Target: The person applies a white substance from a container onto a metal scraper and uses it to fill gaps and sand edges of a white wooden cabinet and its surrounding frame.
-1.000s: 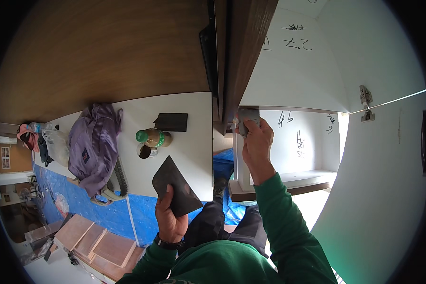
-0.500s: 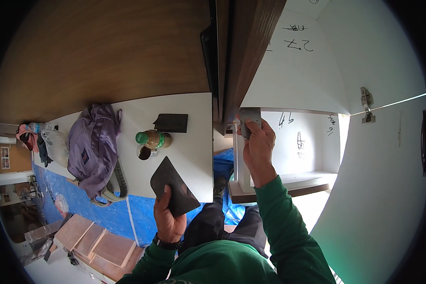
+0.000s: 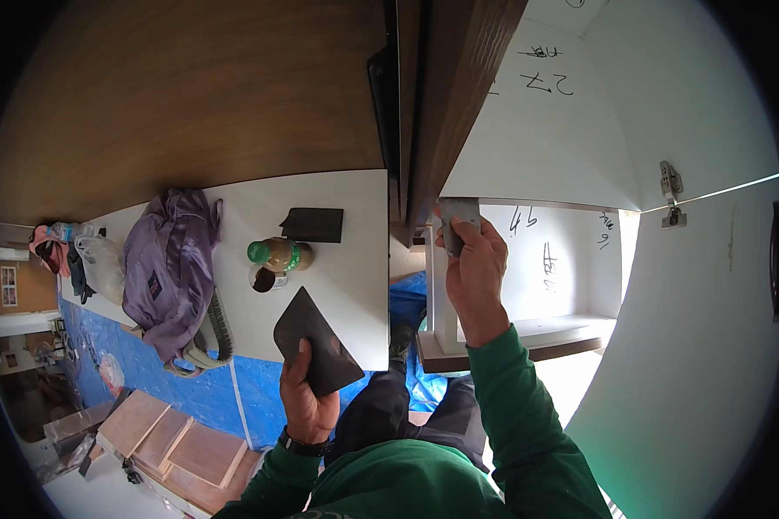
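Grey flat plate is pinched in the right hand, at the far left corner of the open white box. Well apart, to the left, the left hand grips a dark flat sheet near the white tabletop.

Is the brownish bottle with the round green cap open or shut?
Shut: the brownish bottle has its round green cap over its mouth. How tightly, I cannot tell.

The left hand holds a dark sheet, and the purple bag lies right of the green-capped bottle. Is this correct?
Not quite: in the head view, the purple bag lies left of the green-capped bottle. The left hand holds a dark sheet.
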`<action>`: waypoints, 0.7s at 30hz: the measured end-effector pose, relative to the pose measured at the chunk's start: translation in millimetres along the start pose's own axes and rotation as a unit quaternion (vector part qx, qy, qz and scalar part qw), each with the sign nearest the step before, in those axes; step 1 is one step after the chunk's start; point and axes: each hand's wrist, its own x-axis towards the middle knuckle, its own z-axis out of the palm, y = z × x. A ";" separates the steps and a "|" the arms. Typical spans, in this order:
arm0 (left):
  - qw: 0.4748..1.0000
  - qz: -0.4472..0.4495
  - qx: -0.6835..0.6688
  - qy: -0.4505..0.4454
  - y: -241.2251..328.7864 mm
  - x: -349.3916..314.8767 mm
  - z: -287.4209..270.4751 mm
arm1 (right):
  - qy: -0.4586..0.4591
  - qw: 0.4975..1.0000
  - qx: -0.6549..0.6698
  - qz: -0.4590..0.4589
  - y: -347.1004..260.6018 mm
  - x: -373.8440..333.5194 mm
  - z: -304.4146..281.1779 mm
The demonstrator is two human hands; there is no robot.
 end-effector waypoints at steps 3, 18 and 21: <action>1.000 0.001 -0.002 -0.001 0.0 -0.5 -2.4 | -0.014 1.000 0.014 0.013 -1.8 0.5 -3.5; 1.000 -0.003 0.000 -0.006 -1.0 -2.1 3.8 | -0.036 0.972 -0.213 -0.093 -11.3 6.5 -31.0; 1.000 -0.005 0.001 -0.007 -1.0 -0.6 4.0 | -0.005 0.950 -0.285 -0.131 -17.2 11.0 -26.6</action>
